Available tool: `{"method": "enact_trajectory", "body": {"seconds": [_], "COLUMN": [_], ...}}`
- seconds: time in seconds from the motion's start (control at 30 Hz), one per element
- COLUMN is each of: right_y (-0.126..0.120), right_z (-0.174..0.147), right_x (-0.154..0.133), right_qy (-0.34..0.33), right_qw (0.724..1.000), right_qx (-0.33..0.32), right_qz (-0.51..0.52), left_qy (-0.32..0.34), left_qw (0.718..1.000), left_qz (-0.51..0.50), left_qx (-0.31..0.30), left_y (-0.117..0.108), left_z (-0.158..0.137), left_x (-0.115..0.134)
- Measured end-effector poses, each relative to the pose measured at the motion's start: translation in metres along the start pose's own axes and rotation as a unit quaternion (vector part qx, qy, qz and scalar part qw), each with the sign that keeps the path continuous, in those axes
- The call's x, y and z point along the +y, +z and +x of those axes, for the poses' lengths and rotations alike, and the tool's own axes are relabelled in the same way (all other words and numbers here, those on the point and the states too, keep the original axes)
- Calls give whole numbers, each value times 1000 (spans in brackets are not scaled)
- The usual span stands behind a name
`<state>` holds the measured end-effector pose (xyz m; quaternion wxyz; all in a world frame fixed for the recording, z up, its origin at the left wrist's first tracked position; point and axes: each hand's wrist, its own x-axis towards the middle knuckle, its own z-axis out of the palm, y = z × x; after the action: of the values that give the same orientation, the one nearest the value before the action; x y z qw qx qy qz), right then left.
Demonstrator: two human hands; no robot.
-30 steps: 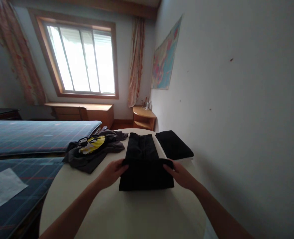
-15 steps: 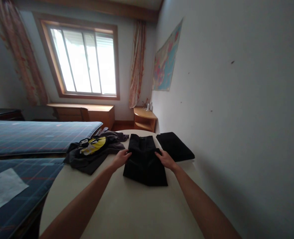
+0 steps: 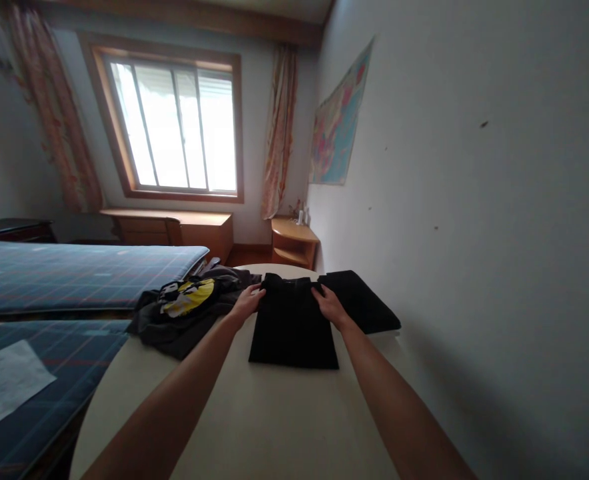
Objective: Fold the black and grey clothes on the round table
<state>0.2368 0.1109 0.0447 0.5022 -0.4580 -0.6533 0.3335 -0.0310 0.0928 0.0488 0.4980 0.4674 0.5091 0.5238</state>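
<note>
A black T-shirt (image 3: 294,333), folded into a near rectangle, lies in front of me on the round cream table (image 3: 274,413), its neckline at the far end. My left hand (image 3: 247,302) pinches its far left edge between thumb and fingers. At the far right edge, my right hand (image 3: 330,305) has the same kind of pinch. A pile of folded black clothes (image 3: 362,303) sits just right of my right hand, with something white under it. Left of my left hand lies a crumpled dark grey T-shirt (image 3: 174,330) with a yellow and white print.
Two mattresses with blue plaid covers (image 3: 74,273) stand along the left, a sheet of paper (image 3: 9,383) on the nearer one. A white wall (image 3: 474,300) closes off the right side. Beyond the table are a wooden corner shelf (image 3: 294,230) and a desk (image 3: 204,230).
Both hands have moved farther along the black T-shirt toward its neckline. Its near edge, bent and slanted before, now lies straight and the cloth looks flatter.
</note>
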Motion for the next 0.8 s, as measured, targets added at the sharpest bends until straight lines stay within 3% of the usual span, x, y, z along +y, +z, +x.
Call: {"method": "enact_trajectory", "body": {"seconds": [0.17, 0.3, 0.37, 0.43, 0.5, 0.6, 0.7, 0.8], "right_y": [5, 7, 9, 11, 14, 16, 16, 15], "right_z": [6, 5, -4, -22, -48, -97, -135, -152], "right_x": [9, 8, 1, -9, -24, -45, -54, -52], "right_qy": [18, 48, 49, 8, -64, -120, -139, -132], "right_qw": [1000, 997, 993, 982, 957, 920, 888, 867], "right_qx": [-21, 14, 46, 38, -38, -165, -214, -224], "right_qz": [-10, -53, -101, -186, -280, -335, -383, -425], "left_qy": [19, 50, 66, 93, 165, 304, 319, 299], "left_qw": [999, 994, 987, 979, 960, 884, 834, 831], "left_qz": [23, 76, 111, 138, 195, 351, 451, 466], "left_qx": [15, 63, 97, 117, 112, 51, -21, -56], "left_y": [5, 5, 5, 5, 5, 2, -5, -12], "left_z": [-3, -5, -10, -21, -40, -76, -105, -118], "left_x": [-13, -19, -20, -21, -22, -28, -38, -50]}}
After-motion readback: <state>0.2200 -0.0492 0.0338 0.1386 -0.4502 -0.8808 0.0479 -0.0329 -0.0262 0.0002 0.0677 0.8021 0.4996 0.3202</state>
